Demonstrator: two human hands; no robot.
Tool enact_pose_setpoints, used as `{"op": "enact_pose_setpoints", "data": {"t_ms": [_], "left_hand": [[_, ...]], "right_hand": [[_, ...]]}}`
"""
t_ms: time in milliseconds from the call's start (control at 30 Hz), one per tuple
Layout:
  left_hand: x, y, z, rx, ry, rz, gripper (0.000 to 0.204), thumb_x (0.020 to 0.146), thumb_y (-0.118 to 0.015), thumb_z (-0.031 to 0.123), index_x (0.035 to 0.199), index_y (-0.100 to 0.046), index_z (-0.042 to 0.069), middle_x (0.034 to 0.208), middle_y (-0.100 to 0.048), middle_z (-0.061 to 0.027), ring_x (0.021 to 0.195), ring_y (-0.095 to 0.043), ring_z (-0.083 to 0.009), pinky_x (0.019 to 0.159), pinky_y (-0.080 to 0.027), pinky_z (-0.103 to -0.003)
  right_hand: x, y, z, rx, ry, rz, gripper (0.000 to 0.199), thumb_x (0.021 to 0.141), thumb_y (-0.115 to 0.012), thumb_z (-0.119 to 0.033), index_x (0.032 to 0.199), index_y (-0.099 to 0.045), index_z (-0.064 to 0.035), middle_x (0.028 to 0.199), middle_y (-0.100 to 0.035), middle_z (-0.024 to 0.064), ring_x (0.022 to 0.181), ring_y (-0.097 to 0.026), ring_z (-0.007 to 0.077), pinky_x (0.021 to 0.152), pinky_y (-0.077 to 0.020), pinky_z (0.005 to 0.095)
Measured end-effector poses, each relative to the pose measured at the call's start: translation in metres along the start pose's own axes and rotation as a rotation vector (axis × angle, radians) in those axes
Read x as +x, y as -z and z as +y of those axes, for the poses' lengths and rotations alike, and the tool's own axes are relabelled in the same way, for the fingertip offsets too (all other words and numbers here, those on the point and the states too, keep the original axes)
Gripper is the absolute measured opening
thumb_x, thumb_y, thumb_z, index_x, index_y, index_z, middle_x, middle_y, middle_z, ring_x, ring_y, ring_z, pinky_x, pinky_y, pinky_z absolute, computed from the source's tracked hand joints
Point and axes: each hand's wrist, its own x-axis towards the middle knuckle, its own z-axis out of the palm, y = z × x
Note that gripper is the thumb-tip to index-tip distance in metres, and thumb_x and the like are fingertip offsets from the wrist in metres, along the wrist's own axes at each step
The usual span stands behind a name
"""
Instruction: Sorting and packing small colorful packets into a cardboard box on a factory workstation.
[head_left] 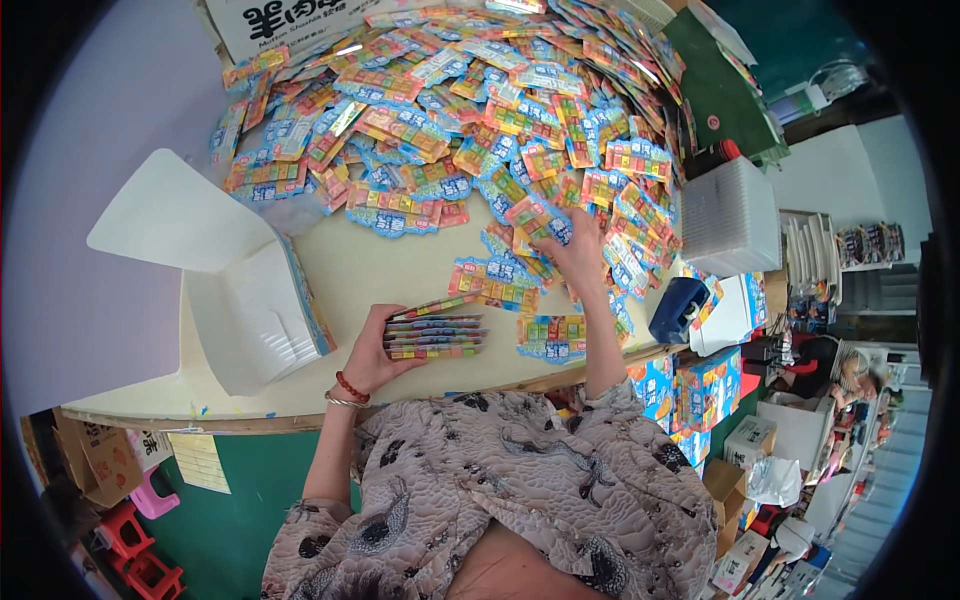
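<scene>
left hand point(372, 352) — curled shut around stack of packets point(436, 330), resting on bench point(390, 270) | right hand point(578, 252) — arm stretched forward, fingers spread flat on loose packet point(538, 220) in the heap

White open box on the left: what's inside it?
The white open box shows only bare white inner walls and a ribbed floor, with no packets visible. Its near wall hides the bottom corner closest to the person.

Your left hand point(375, 350) sits low and near your body, fingers curled, thumb up, clamped in a sideways grip, wrist bent, forearm bare. Your right hand point(578, 255) reaches well forward, arm nearly straight, palm down, fingers spread and pressing flat.
</scene>
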Motion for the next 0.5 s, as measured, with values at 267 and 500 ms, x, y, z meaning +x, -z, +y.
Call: {"op": "enact_pose_setpoints", "data": {"t_ms": [267,500], "left_hand": [[-0.011,-0.014,-0.004,-0.008,0.017,0.068,0.064,0.064,-0.083,0.008,0.116,-0.046,0.003,0.106,-0.05,-0.0108,0.097,-0.056,-0.0217,0.084,-0.049,-0.031],[-0.009,-0.017,0.002,-0.031,0.004,0.084,0.063,0.065,-0.083,0.009,0.115,-0.046,0.002,0.105,-0.05,-0.0108,0.096,-0.056,-0.0216,0.084,-0.048,-0.031]], "right_hand": [[0.056,-0.017,-0.086,0.613,0.299,-0.176,0.019,0.079,-0.068,-0.01,0.093,-0.058,-0.0012,0.08,-0.064,0.0116,0.072,-0.062,0.0207,0.067,-0.048,0.0316],[0.146,-0.074,-0.151,0.833,0.045,-0.138,0.036,0.074,-0.075,-0.021,0.101,-0.061,-0.002,0.1,-0.064,0.0118,0.089,-0.061,0.0253,0.077,-0.0477,0.0356]]}}
